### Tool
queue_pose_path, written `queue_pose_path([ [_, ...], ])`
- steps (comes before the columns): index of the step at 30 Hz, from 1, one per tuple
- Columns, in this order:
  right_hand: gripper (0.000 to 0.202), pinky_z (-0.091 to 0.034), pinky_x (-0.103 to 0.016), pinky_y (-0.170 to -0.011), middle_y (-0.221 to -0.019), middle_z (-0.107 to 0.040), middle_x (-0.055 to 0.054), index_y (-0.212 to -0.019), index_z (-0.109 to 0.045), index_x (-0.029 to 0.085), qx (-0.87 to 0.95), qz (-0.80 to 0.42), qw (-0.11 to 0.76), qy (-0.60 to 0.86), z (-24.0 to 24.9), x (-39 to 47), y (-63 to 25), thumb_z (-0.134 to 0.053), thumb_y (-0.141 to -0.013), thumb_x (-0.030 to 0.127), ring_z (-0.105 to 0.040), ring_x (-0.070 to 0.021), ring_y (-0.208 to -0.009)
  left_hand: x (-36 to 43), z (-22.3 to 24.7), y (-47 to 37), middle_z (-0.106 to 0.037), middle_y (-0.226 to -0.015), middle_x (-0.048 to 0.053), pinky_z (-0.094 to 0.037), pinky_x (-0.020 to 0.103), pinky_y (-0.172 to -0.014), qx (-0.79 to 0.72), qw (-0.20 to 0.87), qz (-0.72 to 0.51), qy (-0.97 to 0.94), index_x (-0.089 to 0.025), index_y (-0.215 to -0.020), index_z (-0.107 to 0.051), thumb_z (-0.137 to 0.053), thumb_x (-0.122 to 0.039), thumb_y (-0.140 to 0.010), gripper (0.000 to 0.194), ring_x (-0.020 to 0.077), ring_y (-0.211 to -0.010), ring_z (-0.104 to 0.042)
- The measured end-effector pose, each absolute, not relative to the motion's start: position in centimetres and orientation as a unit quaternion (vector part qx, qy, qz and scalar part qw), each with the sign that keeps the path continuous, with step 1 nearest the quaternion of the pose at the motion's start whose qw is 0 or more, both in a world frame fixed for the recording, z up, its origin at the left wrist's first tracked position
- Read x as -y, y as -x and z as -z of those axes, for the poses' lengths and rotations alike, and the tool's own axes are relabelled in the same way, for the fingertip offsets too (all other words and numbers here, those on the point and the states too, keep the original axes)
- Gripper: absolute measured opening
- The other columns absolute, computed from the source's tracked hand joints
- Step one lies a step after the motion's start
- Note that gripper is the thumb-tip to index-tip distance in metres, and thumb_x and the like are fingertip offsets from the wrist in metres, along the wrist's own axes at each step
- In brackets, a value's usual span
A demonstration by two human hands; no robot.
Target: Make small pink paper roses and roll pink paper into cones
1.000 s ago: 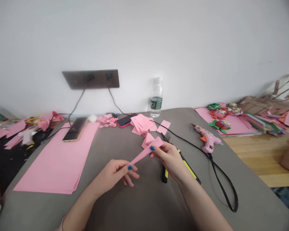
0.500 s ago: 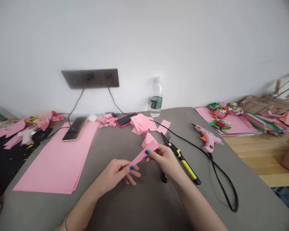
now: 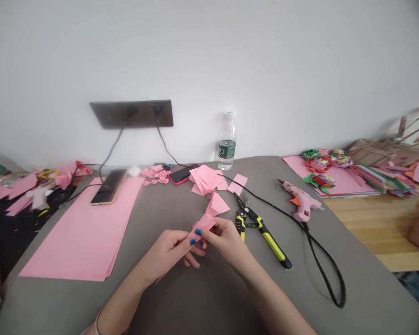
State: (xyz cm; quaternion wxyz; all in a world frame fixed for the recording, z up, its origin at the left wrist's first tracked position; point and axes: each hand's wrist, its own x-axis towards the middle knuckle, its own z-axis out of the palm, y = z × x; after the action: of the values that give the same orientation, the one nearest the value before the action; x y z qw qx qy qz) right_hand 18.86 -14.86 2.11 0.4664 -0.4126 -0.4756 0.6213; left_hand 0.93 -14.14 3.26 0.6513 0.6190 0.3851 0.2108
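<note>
Between my two hands is a narrow folded strip of pink paper point(image 3: 206, 222), slanting down to the left. My left hand point(image 3: 172, 251) pinches it between thumb and fingers, with the other fingers spread below. My right hand point(image 3: 223, 238) grips its upper part, the thumb close to my left thumb. Just beyond lies a folded pink piece point(image 3: 217, 205), beside a pile of pink paper squares point(image 3: 205, 178). Black and yellow pliers point(image 3: 270, 239) rest right of my right hand.
Large pink sheets point(image 3: 87, 232) with a phone point(image 3: 109, 187) lie left. A pink-cased phone point(image 3: 183, 174) and water bottle point(image 3: 226, 142) stand near the wall. A pink glue gun point(image 3: 303, 202) with looping cable and paper flowers point(image 3: 319, 164) are right. People's arms show at both edges.
Both hands are closer together, my right hand having moved left and down. The paper strip has shifted down-left through my left hand, uncovering the folded piece and more of the pliers.
</note>
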Motion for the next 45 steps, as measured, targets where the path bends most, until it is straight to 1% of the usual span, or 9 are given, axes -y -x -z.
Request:
queue_pose_path([
  [6,0.032,-0.050,-0.026,-0.062,-0.075,-0.069,-0.002,-0.089,-0.070,0.016,0.484,-0.617,0.453,0.424,-2.8,15.1,-19.1,-0.075,-0.076,0.045,-0.060,-0.0139,-0.063,14.3,-2.9,-0.7,-0.076,-0.098,0.013,-0.051,0.022,-0.053,-0.380,0.680,-0.202,-0.594,-0.013,-0.106,-0.066,-0.051,-0.053,-0.095,0.043,0.0151,-0.062,-0.072],
  [11,0.021,-0.047,-0.026,-0.061,-0.068,-0.064,0.001,-0.079,-0.068,0.017,0.516,-0.606,0.457,0.397,-3.8,15.5,-19.2,-0.070,-0.081,0.037,-0.058,-0.0135,-0.063,14.5,-2.7,-0.8,-0.076,-0.083,0.010,-0.033,0.017,-0.042,-0.377,0.666,-0.211,-0.608,-0.013,-0.094,-0.064,-0.046,-0.051,-0.098,0.042,0.0058,-0.042,-0.056],
  [14,0.017,-0.047,-0.026,-0.062,-0.070,-0.065,0.000,-0.080,-0.067,0.018,0.524,-0.596,0.461,0.398,-4.2,15.7,-19.2,-0.069,-0.082,0.034,-0.058,-0.0143,-0.064,14.5,-3.1,-0.8,-0.074,-0.080,0.008,-0.032,0.018,-0.044,-0.368,0.655,-0.214,-0.624,-0.013,-0.092,-0.063,-0.046,-0.052,-0.098,0.043,0.0043,-0.041,-0.050],
  [21,0.016,-0.042,-0.027,-0.064,-0.085,-0.067,-0.003,-0.092,-0.068,0.019,0.597,-0.508,0.442,0.436,-4.6,16.2,-19.1,-0.065,-0.087,0.033,-0.058,-0.0165,-0.074,14.7,-3.9,-0.8,-0.054,-0.063,-0.004,-0.028,0.019,-0.045,-0.363,0.634,-0.199,-0.653,-0.016,-0.121,-0.056,-0.041,-0.053,-0.100,0.046,0.0067,-0.046,-0.035],
  [27,0.014,-0.040,-0.025,-0.059,-0.078,-0.066,-0.001,-0.084,-0.072,0.019,0.624,-0.495,0.467,0.383,-5.3,16.9,-18.9,-0.069,-0.088,0.033,-0.057,-0.0147,-0.069,15.2,-4.6,-0.8,-0.047,-0.062,-0.004,-0.030,0.022,-0.054,-0.327,0.584,-0.221,-0.709,-0.017,-0.084,-0.058,-0.044,-0.050,-0.099,0.039,0.0100,-0.057,-0.040],
  [30,0.016,-0.042,-0.025,-0.058,-0.078,-0.066,-0.003,-0.085,-0.076,0.020,0.642,-0.473,0.488,0.354,-6.0,17.3,-19.0,-0.071,-0.088,0.035,-0.059,-0.0150,-0.068,15.5,-5.2,-0.6,-0.047,-0.061,-0.005,-0.030,0.023,-0.057,-0.326,0.535,-0.217,-0.749,-0.018,-0.077,-0.055,-0.044,-0.045,-0.099,0.037,0.0110,-0.057,-0.042],
  [36,0.027,-0.047,-0.029,-0.065,-0.089,-0.069,-0.004,-0.103,-0.074,0.026,0.662,-0.455,0.477,0.358,-6.6,17.6,-19.7,-0.073,-0.084,0.045,-0.061,-0.0199,-0.079,15.5,-6.4,-0.1,-0.060,-0.074,-0.003,-0.034,0.024,-0.059,-0.361,0.431,-0.196,-0.803,-0.023,-0.098,-0.060,-0.049,-0.036,-0.097,0.018,0.0146,-0.063,-0.052],
  [40,0.045,-0.047,-0.030,-0.066,-0.093,-0.066,-0.004,-0.118,-0.066,0.028,0.612,-0.459,0.480,0.430,-5.5,17.3,-20.4,-0.078,-0.078,0.045,-0.059,-0.0203,-0.080,15.2,-6.9,0.4,-0.065,-0.081,-0.003,-0.037,0.024,-0.061,-0.414,0.360,-0.174,-0.818,-0.027,-0.115,-0.053,-0.047,-0.030,-0.098,0.019,0.0166,-0.065,-0.058],
  [45,0.036,-0.045,-0.028,-0.064,-0.087,-0.064,-0.002,-0.115,-0.065,0.025,0.583,-0.480,0.508,0.413,-4.4,16.6,-21.4,-0.074,-0.082,0.034,-0.055,-0.0158,-0.071,14.5,-6.4,0.9,-0.071,-0.091,-0.001,-0.040,0.025,-0.063,-0.414,0.260,-0.171,-0.855,-0.029,-0.115,-0.056,-0.044,-0.023,-0.098,0.022,0.0181,-0.073,-0.065],
])
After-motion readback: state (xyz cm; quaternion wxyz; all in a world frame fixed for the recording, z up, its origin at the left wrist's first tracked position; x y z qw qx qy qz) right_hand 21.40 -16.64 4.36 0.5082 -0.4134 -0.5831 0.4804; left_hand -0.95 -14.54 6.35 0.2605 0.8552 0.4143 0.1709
